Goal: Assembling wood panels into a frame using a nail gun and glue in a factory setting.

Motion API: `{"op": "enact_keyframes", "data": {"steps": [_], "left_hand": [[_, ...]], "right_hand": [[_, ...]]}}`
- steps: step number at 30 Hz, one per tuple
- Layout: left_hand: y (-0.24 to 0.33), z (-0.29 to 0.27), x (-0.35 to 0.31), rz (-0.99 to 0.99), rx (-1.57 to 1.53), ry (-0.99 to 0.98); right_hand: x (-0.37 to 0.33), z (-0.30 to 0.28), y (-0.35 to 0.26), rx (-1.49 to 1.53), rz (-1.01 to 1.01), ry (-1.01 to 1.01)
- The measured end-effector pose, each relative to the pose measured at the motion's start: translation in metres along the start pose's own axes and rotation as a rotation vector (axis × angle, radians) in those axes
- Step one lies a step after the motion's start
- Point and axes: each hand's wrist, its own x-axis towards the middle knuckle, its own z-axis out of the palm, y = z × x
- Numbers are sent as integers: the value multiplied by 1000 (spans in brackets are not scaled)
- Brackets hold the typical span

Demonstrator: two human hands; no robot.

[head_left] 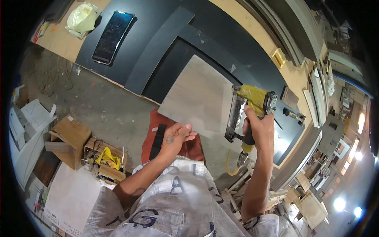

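My right hand (258, 126) is wrapped round the black handle of a yellow and black pneumatic nail gun (252, 96). A yellow air hose (232, 170) hangs from the base of its handle. The gun's magazine lies along the right side of a pale grey-brown board (197, 93), whose near edge juts out past the bench. Close to that near edge, my left hand (178, 136) is open above my red-clad lap, its fingers stretched out and holding nothing. Beneath the board lie dark grey panels (158, 49) on the workbench.
A phone (113, 37) and a pale yellow plastic bag (83, 17) sit at the bench's far left. Long stacked boards (284, 27) line the right side. An open cardboard box (70, 132) and a crate (104, 160) with a yellow cloth stand on the floor at left.
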Motion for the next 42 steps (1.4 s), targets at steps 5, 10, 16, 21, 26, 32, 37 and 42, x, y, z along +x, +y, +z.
{"op": "enact_keyframes", "data": {"steps": [5,10,16,21,26,32,37,42], "left_hand": [[2,1,3,-17,-5,22],[-3,0,5,-11,-24,21],[-6,-2,8,4,-19,21],[0,1,6,-14,-60,23],[-8,-3,8,42,-45,28],[-10,-3,9,128,-137,129],[-5,-4,6,293,-239,143],[-36,-1,20,556,-219,271]], "right_hand": [[15,-3,-4,44,7,-25],[17,-1,-6,53,28,-32],[14,0,-6,-31,3,-10],[15,-2,-4,-47,-8,-22],[17,1,-4,-63,-9,-19],[-5,16,-15,-366,-63,-7],[-48,47,-6,-503,-117,-205],[-64,92,-3,-521,-550,-472]]}}
